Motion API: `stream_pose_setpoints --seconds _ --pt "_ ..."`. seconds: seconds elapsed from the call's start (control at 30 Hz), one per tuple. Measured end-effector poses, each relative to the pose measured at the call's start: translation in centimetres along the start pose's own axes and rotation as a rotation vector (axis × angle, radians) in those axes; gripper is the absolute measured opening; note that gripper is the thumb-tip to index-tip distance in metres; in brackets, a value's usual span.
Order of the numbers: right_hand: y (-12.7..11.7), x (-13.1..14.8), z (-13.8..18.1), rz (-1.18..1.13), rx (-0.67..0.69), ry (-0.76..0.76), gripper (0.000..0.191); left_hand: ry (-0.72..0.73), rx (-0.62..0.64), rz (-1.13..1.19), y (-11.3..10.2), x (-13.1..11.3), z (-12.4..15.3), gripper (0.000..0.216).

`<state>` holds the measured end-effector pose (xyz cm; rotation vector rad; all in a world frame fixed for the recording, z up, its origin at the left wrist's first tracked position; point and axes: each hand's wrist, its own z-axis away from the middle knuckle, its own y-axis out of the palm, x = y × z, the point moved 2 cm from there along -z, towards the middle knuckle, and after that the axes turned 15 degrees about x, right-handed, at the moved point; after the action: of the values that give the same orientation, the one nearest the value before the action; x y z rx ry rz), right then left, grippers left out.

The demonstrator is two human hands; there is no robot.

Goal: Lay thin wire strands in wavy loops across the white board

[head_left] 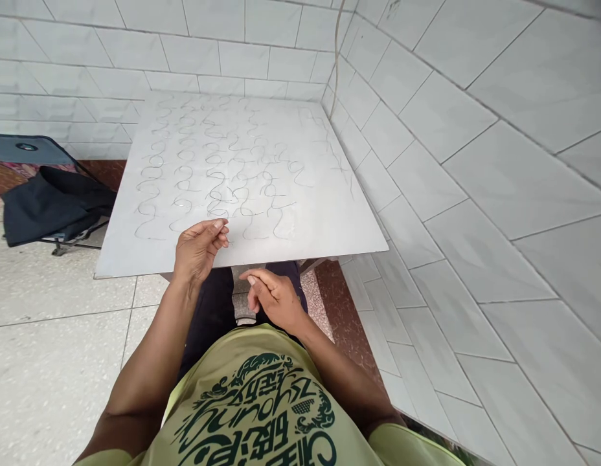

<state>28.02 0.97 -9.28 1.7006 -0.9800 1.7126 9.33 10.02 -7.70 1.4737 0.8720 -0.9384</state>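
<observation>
A white board [324, 226] bears columns of thin dark curved strands [184, 175], many bent like the figure 2; I cannot tell what they are made of. Over the board's near edge is my left hand [198, 249], closed, thumb and fingertips pinched together beside the nearest curls. Whatever it pinches, if anything, is too fine to see. My right hand [276, 299] is just off the near edge, above my lap. Its thumb presses against the index finger and the other fingers curl in; anything held there cannot be made out.
Straighter thin strands [337, 155] lie along the board's right side. Tiled walls [456, 162] stand behind and right, with a cable [336, 58] down the corner. At left is a folding chair [31, 150] with a dark cloth [52, 200] on it.
</observation>
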Motion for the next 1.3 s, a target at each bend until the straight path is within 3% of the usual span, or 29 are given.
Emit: stream_pose_setpoints --seconds 0.1,0.23,0.4,0.57,0.9,1.03,1.13,1.3 --pt "0.7 -0.5 -0.3 -0.180 -0.098 0.046 0.035 0.029 -0.014 0.021 0.4 0.3 -0.1 0.023" --pt "1.4 -0.7 -0.4 -0.294 -0.123 0.065 0.037 0.028 0.020 0.001 0.7 0.1 -0.2 0.023" --pt "0.5 0.4 0.0 -0.256 -0.117 0.023 0.036 -0.082 0.224 0.021 1.0 0.0 0.2 0.044" --pt "-0.9 0.5 0.1 -0.390 -0.169 -0.029 0.034 -0.191 0.371 0.049 1.3 0.9 1.2 0.056" --pt "-4.1 -0.1 0.5 -0.756 -0.246 -0.131 0.031 -0.213 0.310 -0.045 2.4 1.4 1.9 0.047" --pt "-4.3 -0.3 0.9 -0.807 -0.245 -0.149 0.028 -0.035 0.214 -0.174 3.2 0.5 1.1 0.055" --pt "-4.0 -0.6 1.1 -0.808 -0.248 -0.126 0.029 0.202 0.163 -0.485 3.5 -0.4 0.4 0.062" --pt "-3.5 -1.6 1.8 -0.764 -0.209 -0.068 0.031 0.324 0.269 -0.904 3.3 -1.2 -0.1 0.034"
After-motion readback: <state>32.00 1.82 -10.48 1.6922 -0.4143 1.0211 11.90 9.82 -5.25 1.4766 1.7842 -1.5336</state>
